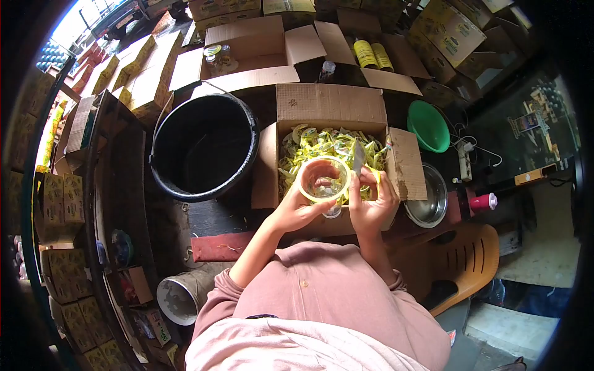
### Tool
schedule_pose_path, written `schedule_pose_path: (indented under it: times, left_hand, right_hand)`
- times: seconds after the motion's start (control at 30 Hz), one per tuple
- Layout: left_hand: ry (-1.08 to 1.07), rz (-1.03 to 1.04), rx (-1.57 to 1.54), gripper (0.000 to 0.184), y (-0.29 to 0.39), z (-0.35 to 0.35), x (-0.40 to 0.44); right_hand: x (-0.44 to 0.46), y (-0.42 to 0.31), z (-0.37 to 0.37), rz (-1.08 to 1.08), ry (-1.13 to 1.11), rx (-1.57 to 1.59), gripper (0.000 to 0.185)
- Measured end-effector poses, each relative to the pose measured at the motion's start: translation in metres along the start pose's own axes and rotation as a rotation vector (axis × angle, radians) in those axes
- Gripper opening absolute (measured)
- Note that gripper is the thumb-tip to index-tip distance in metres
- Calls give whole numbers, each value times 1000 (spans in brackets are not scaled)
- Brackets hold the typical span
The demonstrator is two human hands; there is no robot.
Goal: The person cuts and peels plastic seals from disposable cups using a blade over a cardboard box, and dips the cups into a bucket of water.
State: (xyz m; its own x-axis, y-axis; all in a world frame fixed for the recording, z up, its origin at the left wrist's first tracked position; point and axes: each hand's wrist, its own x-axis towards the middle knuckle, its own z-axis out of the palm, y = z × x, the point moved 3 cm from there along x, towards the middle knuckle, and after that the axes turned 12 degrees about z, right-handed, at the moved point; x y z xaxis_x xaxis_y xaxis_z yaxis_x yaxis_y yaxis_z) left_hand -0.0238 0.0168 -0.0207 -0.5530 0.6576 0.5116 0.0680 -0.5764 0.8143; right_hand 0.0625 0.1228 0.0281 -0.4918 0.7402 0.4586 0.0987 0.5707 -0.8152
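Note:
My left hand [301, 209] is wrapped round a clear round plastic container [323, 178], its wide opening facing up toward the camera. Close on its right, my right hand [373, 201] has its fingers pinched on a small yellow and whitish strip [370, 175]. Both hands are over the near side of an open cardboard box [331, 102] full of yellow and clear strips [334, 143]. Below the container, a small clear rounded piece [333, 211] shows between the hands. The fingers behind the container are seen only through its wall.
A black bucket [206, 148] stands left of the box. At right are a green basin [428, 127], a metal bowl [428, 196] and an orange chair [473, 263]. Behind, an open carton [247, 46] holds jars; yellow cans [374, 55] stand in another.

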Motion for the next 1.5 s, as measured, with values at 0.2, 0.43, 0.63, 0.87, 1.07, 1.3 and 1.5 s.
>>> schedule_pose_path:
  times: [0.2,0.43,0.63,0.87,1.07,1.3,1.5]
  left_hand:
    - [72,-58,-133,60,2,0,0]
    - [103,-31,-77,62,1,1,-2]
    - [85,64,69,66,1,4,-5]
    - [38,105,242,65,7,8,-6]
    - [-59,99,392,68,9,6,-8]
    - [-3,47,170,69,2,3,-7]
    - [55,79,189,67,6,5,-4]
  right_hand:
    - [-12,2,-4,13,25,135,9]
    - [-21,-4,-4,-108,50,44,10]
    - [-23,-11,-3,-150,37,19,13]
    - [-24,-6,-2,-140,78,8,12]
    - [-10,-10,-5,-178,53,-49,11]
    - [-10,4,-4,-16,55,105,11]
    - [-23,-3,-4,-54,25,66,10]
